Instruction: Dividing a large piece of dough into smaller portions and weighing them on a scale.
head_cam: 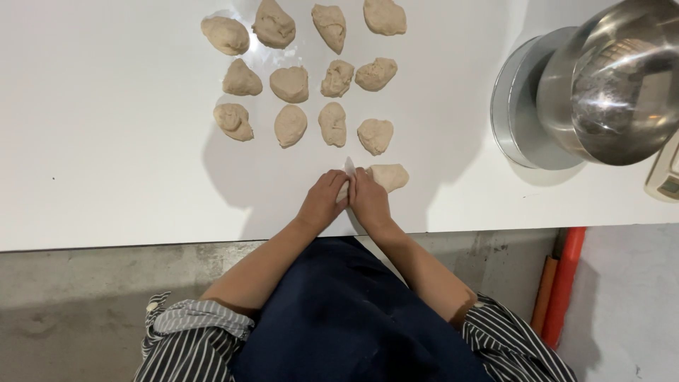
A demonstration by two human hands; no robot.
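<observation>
The white table [106,141] fills the upper part of the head view, its near edge running across the frame above a grey concrete floor [85,297]. At the right end, a large steel bowl [622,92] sits tilted over a round metal pan [516,106]; part of a pale scale [665,177] shows at the frame edge beside it, and an orange-red pole [566,283] leans below the table edge. The person's dark apron [339,311] and striped sleeves [184,332] occupy the bottom centre. Both forearms extend forward and converge, so the hands meet at the table's near edge. Twelve dough pieces [290,83] lie in three rows of four farther back on the table, well apart from the hands. The left hand [322,201] and right hand [369,200] are pressed side by side, fingers curled down — both clasp a thin white scraper [349,170], whose top edge projects just above the knuckles. One further dough lump [389,177] lies touching the right hand's outer side, partly covered by the fingers — just in front of the nearest row.
</observation>
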